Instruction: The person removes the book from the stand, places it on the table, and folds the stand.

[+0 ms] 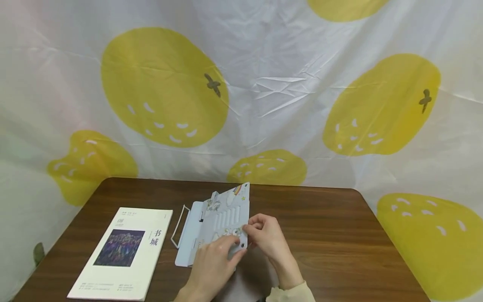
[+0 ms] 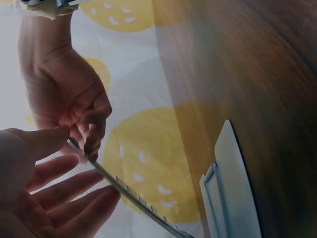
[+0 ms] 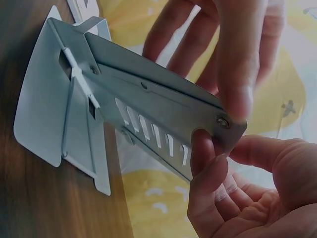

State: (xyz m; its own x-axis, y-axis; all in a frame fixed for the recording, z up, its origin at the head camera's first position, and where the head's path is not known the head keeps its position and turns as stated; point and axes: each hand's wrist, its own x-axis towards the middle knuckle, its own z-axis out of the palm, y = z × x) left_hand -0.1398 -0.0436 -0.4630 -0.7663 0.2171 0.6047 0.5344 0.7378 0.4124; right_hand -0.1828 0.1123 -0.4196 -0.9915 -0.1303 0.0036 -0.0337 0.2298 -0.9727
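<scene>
A pale folding metal book stand [image 1: 227,214], printed with cartoon pictures and cut with a row of slots, rises tilted from its flat base on the table. My left hand [image 1: 213,262] holds the near corner of the raised panel, thumb on one side and fingers on the other in the left wrist view. Close by, my right hand [image 1: 268,237] pinches the panel's right edge between thumb and index finger. The right wrist view shows the plain back of the book stand [image 3: 148,106], with both hands at the same end.
A white book [image 1: 151,268] with a dark picture on its cover lies left of the stand. A wire frame [image 1: 177,228] sticks out from the stand's left side. Behind the brown wooden table [image 1: 320,235] hangs a white cloth [image 1: 279,105] with yellow fruit prints.
</scene>
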